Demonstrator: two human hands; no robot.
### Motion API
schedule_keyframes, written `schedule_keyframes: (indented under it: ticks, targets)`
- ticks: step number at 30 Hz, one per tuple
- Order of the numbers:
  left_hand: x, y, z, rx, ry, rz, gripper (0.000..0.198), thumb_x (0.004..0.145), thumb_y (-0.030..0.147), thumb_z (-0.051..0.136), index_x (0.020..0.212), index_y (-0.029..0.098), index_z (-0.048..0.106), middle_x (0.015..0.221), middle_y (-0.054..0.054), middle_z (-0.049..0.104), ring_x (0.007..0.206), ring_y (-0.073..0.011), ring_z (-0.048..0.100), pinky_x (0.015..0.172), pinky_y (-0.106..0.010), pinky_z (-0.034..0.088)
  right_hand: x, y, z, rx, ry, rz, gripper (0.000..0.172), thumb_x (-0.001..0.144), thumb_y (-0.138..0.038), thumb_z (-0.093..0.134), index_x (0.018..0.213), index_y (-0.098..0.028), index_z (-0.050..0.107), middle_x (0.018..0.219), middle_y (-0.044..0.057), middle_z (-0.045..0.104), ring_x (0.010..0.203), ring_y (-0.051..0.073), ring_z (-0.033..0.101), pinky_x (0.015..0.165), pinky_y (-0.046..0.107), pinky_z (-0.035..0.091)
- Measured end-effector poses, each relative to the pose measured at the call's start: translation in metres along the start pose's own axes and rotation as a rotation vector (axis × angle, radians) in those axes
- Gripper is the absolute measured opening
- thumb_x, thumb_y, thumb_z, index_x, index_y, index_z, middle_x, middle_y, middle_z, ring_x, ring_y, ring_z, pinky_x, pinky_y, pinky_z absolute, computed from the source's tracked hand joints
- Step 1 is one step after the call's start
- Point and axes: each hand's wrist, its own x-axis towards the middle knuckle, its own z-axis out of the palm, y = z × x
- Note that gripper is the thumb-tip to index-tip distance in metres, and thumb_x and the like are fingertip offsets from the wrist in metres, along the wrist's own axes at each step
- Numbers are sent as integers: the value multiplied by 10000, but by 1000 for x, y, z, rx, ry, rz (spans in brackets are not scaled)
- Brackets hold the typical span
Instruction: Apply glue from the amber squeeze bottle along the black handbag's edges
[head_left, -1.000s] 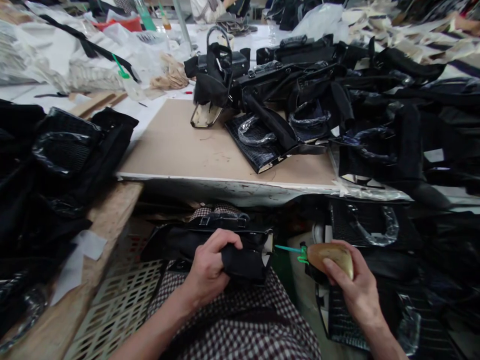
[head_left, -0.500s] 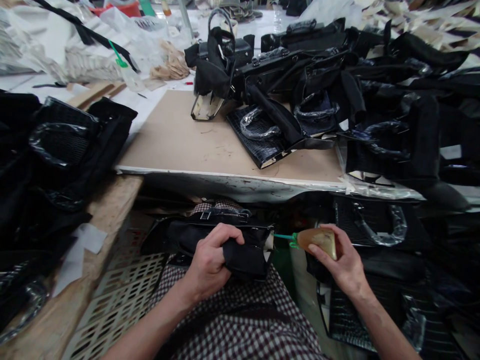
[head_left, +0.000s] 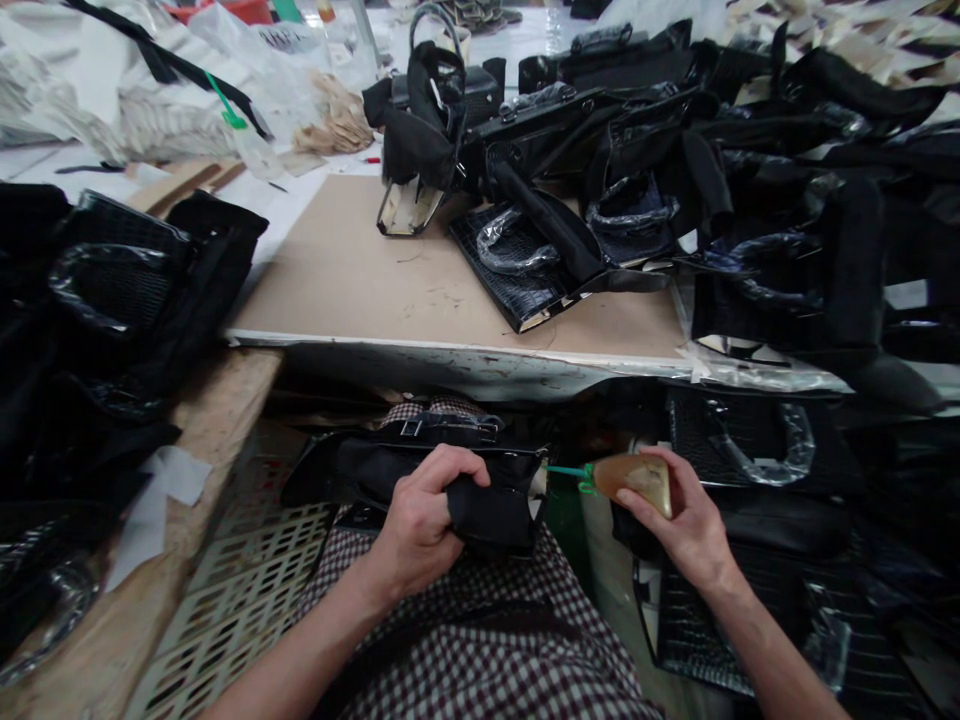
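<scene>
Across my lap lies a black handbag (head_left: 360, 465), its pale-edged open end facing right. My left hand (head_left: 427, 520) is closed on the bag's black fabric, fingers curled into it. In my right hand (head_left: 686, 515) is a squeeze bottle (head_left: 634, 478) of amber liquid, held on its side. Its thin green nozzle (head_left: 566, 470) points left, with the tip at the bag's pale edge; whether it touches cannot be made out.
Black handbags (head_left: 795, 220) are heaped on the table at right, more (head_left: 120, 270) at left. A brown board (head_left: 337, 270) covers the table's front. Below stand a plastic crate (head_left: 225, 590) and further bags (head_left: 750, 590). Another green-tipped bottle (head_left: 251, 150) stands behind.
My hands, the bag and the bottle keep nearly the same places. The view has shifted slightly, so the table's things appear a little higher and further left.
</scene>
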Motion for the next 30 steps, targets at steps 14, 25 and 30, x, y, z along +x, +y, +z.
schedule_keyframes:
  ticks: [14,25,30]
  targets:
    - [-30,4,3,22,-29,59,324,755,9,454,1001,190,564,963,-57,605,939,-184,585,757,-291,474,-20,-26,-16,29,-52,310,570,727,-589,754,1147,-236,604,828,7,662,467,148,514,446,306,464]
    - [-39,11,5,43,-15,55,290,800,20,449,995,200,567,936,-59,628,911,-186,605,705,-283,476,-26,-29,-3,-41,-42,419,635,710,-686,717,1118,-218,588,588,-35,578,452,173,501,448,311,445]
    - [-39,11,5,40,-28,78,311,803,-5,444,1016,187,562,956,-68,622,936,-191,593,730,-292,476,-32,-16,-8,145,-107,429,534,783,-599,744,1124,-215,598,594,-42,571,442,137,469,403,257,371]
